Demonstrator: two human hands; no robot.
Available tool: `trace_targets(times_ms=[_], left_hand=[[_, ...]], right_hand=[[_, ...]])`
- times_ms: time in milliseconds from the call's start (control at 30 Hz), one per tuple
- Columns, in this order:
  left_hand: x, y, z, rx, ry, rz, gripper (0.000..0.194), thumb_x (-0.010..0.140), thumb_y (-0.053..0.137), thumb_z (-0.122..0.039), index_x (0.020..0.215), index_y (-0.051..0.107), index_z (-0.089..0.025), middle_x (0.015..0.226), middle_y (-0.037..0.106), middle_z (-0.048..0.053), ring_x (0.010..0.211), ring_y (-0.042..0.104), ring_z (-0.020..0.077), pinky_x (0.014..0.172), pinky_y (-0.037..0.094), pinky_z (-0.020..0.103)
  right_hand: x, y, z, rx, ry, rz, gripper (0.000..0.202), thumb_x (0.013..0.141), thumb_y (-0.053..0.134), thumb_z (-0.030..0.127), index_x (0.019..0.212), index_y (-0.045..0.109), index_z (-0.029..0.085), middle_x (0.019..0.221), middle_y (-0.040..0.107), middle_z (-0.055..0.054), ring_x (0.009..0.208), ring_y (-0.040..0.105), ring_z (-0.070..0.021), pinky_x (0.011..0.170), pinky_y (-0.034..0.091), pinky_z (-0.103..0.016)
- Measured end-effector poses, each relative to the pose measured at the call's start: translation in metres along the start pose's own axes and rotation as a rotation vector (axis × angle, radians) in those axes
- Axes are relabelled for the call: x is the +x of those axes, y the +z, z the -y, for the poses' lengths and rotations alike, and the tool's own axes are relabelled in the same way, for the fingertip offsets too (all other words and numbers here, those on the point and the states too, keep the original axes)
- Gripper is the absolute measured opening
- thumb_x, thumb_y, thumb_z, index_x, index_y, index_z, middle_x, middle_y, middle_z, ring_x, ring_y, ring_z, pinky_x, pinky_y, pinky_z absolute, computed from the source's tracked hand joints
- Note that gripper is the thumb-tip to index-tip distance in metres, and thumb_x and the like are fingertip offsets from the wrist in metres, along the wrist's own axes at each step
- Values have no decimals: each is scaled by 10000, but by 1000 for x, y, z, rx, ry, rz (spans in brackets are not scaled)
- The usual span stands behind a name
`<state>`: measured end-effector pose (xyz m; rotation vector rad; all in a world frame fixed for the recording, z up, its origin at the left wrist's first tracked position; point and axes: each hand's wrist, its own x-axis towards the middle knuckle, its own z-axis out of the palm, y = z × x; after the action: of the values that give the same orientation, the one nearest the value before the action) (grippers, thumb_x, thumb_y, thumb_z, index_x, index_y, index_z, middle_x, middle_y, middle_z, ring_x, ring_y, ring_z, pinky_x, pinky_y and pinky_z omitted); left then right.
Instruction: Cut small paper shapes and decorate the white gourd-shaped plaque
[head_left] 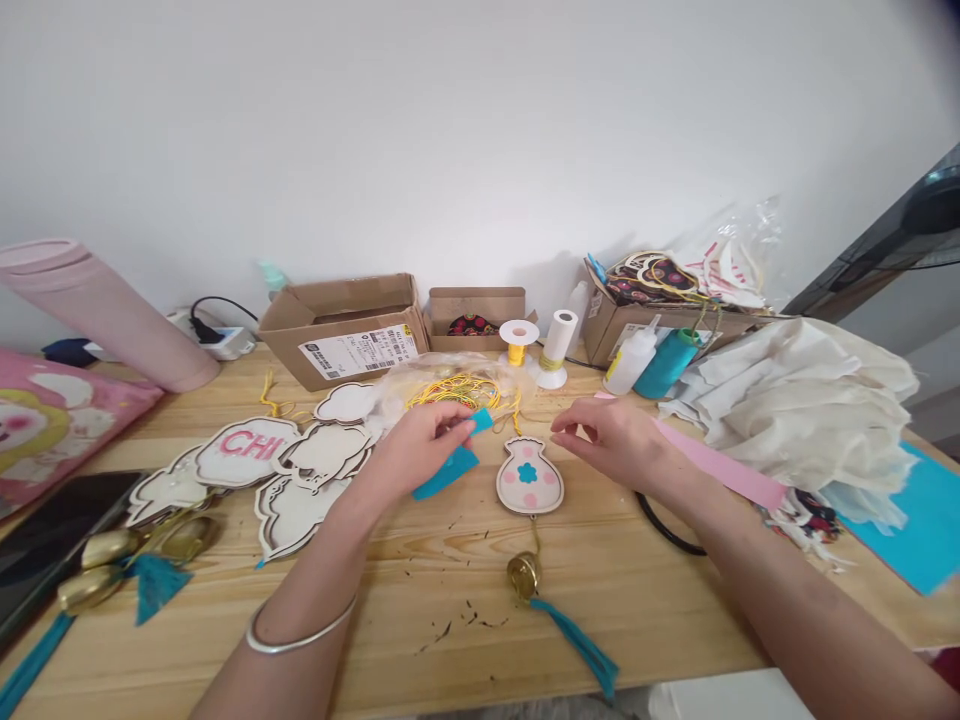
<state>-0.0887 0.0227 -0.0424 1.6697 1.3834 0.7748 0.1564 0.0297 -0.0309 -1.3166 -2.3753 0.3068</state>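
My left hand (427, 440) pinches a small strip of blue fabric or paper (481, 420) between thumb and fingers. A larger blue piece (450, 474) shows just below that thumb; whether the two are joined is unclear. My right hand (606, 436) is closed in a loose pinch, and anything between its fingertips is too small to make out. Between the hands lies a vase-shaped wooden ornament (530, 497) with pink dots and a blue flower (528, 472) on its pale face. Hanging from its lower end are a brass bell (523, 576) and a blue ribbon tassel (577, 645).
Several wooden-framed shapes (311, 520) lie left, beside bells (90, 588) and a dark tablet (52, 560). Cardboard boxes (337, 330), yellow cord (456, 390), thread spools (556, 350) and a glue bottle (631, 360) stand behind. White cloth (810, 400) and a blue sheet (904, 530) are at right.
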Motion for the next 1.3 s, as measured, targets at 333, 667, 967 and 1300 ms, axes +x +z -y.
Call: trace_targets(times_ms=[333,667,967,1300], left_hand=[[-4,19,-11,-152,-14,71,346,761,546,-360,1058,583,-186,728,675,21,617,595,156,551,453,254],[-2,23,-13,45,-10,51,258,768,509,-407,688,594,-177,550,591,-21,485,491,107,456,349,207],[-1,27,-8,99,20,47,305,780,482,-430,684,604,-167,543,593,-18,480,488,113,461,339,217],[-3,38,-10,-326,-78,44,276,719,605,-366,878,651,-146,753,712,64,730,656,196,656,494,293]], right_hand=[[-8,33,4,393,80,-146,249,819,501,330,810,681,159,698,674,-46,538,522,-119,482,403,-229],[-9,24,-7,281,24,-193,391,845,480,330,526,595,134,486,522,-10,455,401,-87,440,293,-224],[-10,34,9,130,-39,122,121,751,624,230,849,679,183,688,558,-4,589,501,-105,535,344,-218],[-6,31,11,869,323,85,159,682,647,321,712,649,166,636,599,5,553,506,-107,522,400,-235]])
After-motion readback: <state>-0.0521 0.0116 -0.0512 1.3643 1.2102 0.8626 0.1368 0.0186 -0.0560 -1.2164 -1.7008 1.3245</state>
